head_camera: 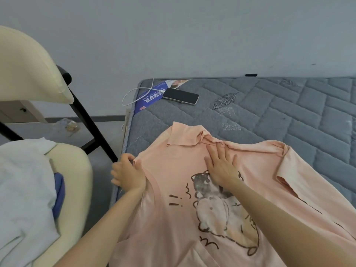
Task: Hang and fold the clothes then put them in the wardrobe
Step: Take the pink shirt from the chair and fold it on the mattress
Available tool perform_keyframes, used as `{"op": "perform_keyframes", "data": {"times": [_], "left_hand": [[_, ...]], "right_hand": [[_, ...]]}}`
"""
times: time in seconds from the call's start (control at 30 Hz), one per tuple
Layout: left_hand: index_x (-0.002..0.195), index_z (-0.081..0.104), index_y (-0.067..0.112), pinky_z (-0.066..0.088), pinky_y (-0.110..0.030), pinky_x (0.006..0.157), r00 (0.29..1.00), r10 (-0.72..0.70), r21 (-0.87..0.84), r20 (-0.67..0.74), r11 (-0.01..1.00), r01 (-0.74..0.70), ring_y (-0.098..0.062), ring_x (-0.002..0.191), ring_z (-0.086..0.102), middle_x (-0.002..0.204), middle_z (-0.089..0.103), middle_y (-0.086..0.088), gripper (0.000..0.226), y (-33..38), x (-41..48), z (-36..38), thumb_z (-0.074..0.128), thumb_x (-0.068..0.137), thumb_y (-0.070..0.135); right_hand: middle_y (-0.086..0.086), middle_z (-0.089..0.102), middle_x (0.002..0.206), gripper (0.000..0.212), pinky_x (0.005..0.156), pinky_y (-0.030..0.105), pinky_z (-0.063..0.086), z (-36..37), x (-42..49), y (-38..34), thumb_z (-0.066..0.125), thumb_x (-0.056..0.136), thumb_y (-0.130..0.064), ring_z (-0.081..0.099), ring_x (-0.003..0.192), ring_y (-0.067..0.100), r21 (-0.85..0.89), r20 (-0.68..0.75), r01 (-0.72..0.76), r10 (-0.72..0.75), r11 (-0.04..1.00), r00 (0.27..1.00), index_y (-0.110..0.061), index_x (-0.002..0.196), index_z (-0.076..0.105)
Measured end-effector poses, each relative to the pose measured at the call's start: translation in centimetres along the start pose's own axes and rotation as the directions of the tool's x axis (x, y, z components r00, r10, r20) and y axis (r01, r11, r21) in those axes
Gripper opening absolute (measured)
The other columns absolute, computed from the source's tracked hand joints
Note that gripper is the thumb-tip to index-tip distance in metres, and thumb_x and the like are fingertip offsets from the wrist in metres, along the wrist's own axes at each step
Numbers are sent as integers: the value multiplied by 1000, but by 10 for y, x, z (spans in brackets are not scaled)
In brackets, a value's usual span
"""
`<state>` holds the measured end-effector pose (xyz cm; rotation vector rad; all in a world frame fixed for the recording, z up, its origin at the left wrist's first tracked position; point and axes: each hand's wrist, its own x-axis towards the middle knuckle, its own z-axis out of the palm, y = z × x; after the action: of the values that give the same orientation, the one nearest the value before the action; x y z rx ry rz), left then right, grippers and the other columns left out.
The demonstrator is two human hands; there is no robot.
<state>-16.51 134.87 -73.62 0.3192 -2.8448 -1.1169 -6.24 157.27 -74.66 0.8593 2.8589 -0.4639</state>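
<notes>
Shirt (173, 218), spread print-up on the mattress (269, 112): right hand (221, 166) lies flat, fingers straight, below the collar (185, 135) to pin the cloth, while left hand (128, 172) pinches the shoulder edge (139, 163), likely to fold it inward.

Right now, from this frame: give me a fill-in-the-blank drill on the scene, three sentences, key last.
1. The peach cartoon-print cotton T-shirt lies on the grey quilted mattress with its print facing ____.
2. The right hand lies open on it, fingertips at its fold-down ____, while the left hand grips its edge.
3. A ____ cable runs to the black rectangular smartphone.
Missing: up; collar; white.
</notes>
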Motion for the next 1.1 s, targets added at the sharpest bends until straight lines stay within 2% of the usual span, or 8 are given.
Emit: {"op": "perform_keyframes", "data": {"times": [0.1,0.2,0.37,0.5,0.7,0.9,1.0,1.1], "left_hand": [[109,58,19,23,-34,89,907,422,97,-7,903,-419,-28,105,40,113,44,-9,29,10,-16,2,55,85,3],[130,49,21,15,-27,101,635,700,53,326,657,-752,-25,125,35,135,40,-5,35,16,-31,13,47,95,19],[149,-11,33,-17,-44,112,579,507,226,639,596,-771,-15,144,-20,156,-22,7,56,0,-33,40,15,100,46],[146,-16,41,-20,-46,110,535,448,215,716,587,-780,-16,142,-26,153,-31,5,55,0,-24,40,12,99,49],[146,-5,47,-23,-46,109,467,375,107,801,677,-728,-15,142,-25,154,-28,4,53,10,-18,33,22,101,46],[143,37,25,5,-43,118,591,445,-101,673,847,-522,-18,143,20,154,27,-3,46,23,-12,23,44,98,23],[104,62,14,40,-38,95,734,432,-245,524,902,-356,-21,106,52,109,61,-1,23,45,-9,21,40,97,18],[85,57,15,39,-35,84,771,321,-398,550,912,-96,-18,94,51,93,60,1,27,70,-7,26,36,99,23]], "right_hand": [[4,-5,160,53,114,57,0,-6,8,-9,26,101,-38,-8,146,31,40,-8,-29,29,999,1000,-32,151,9],[15,25,149,48,112,48,13,-12,16,-22,41,94,-25,14,139,36,59,-171,-10,20,998,985,-20,141,36],[11,58,120,38,106,42,32,-26,34,-48,51,89,-45,45,119,32,560,17,-193,222,805,975,-18,114,60],[2,58,98,18,70,27,44,-46,55,-56,62,85,-34,55,83,14,881,281,-364,283,303,917,-17,85,60],[4,54,74,10,62,22,43,-63,75,-57,64,87,-12,52,65,15,920,346,-387,339,58,875,-10,82,56],[0,55,66,23,62,27,44,-80,58,-47,71,85,-23,51,60,14,935,355,-345,269,-84,895,-17,75,52],[1,62,74,15,65,30,54,-85,43,-33,67,88,-26,63,59,12,926,375,-348,263,-145,889,-15,85,57],[3,62,62,11,57,30,56,-81,25,-23,58,93,-13,61,41,10,938,345,-317,308,-140,887,-10,82,56]]}}
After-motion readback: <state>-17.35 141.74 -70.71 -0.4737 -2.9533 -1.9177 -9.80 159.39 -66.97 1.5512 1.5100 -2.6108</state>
